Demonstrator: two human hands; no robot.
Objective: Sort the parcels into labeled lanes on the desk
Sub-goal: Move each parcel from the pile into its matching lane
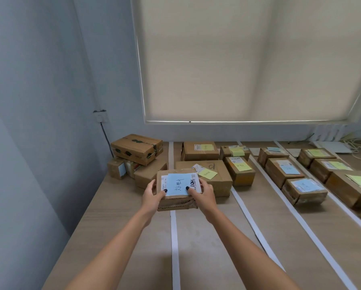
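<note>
A small cardboard parcel (176,203) with a blue handwritten note on its lid is held over the leftmost white tape strip (174,243). My left hand (152,194) grips its left side, thumb on the lid. My right hand (203,194) grips its right side, thumb on the blue note. Whether the parcel touches the desk (116,231) I cannot tell. Behind it, parcels with yellow notes (208,174) fill the second lane. Parcels with blue notes (288,170) sit in the third lane, and yellow-green ones (338,170) in the fourth.
A loose pile of unsorted boxes (136,148) sits in the far left corner by the wall. White tape strips (250,218) run front to back and mark the lanes. Cables and a white device (342,146) lie at the far right under the window blind.
</note>
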